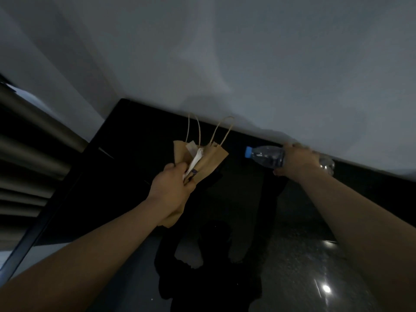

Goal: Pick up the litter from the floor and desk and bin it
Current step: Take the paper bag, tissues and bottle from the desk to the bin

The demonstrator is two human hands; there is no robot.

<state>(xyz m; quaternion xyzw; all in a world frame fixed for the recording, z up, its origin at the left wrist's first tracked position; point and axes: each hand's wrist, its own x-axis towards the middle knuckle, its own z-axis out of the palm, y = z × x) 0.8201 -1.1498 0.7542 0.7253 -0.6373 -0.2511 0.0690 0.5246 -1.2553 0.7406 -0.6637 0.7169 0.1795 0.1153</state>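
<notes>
1. Two bare forearms reach out from the lower corners of the view, over a dark, glossy floor (304, 255). A dark silhouette is mirrored in the floor below and between the hands, and a bright spot of light (326, 288) glints well below the right hand's fingers.
2. The left hand (171, 188) is raised in the air with its fingers (190, 179) curled tight. They grip a flattened brown paper bag (211, 158) together with a white crumpled wrapper (195, 159).
3. The bag runs through the fist. One end sticks out below the heel of the hand, and the wider end fans out above and to the right of the fingers. The wrapper lies against the bag, rising just above the fingers.
4. The bag's two twisted paper handles (221, 131) stand up beyond the fingers, looped against the dark background.
5. The right hand (297, 162) is level with the left and well apart from it. Its fingers (292, 145) and thumb wrap round the middle of a clear plastic bottle (265, 156).
6. The bottle lies roughly level in the grip. Its blue cap (248, 152) points left of the fingers, towards the bag, and its base shows just past the back of the hand on the right.
7. Far to the left of the left fingers, grey horizontal slats (29, 143) run down the frame edge.
8. Beyond both sets of fingers a pale wall (247, 64) fills the top of the view.
</notes>
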